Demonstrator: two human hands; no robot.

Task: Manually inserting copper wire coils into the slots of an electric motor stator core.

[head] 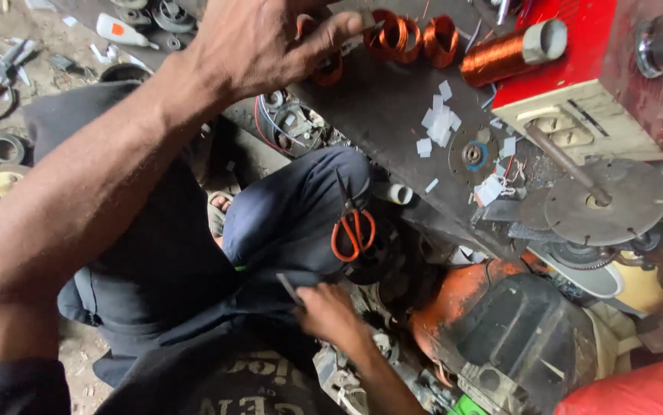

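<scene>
Left hand [258, 42]: fingers curled loosely, tips touching copper wire coils [412, 37] lined up on the dark bench [381, 107]. Just beyond the coils, a copper spool [510, 54] against a red machine [600, 73]; little free room there. Bench edge runs diagonally below the fingers, paper scraps [439, 127] scattered near it. Right hand [330, 313]: fingers closed, pinching a thin grey strip [288, 287] over the lap. Orange-handled scissors [353, 227] rest just above it, on the knee.
</scene>
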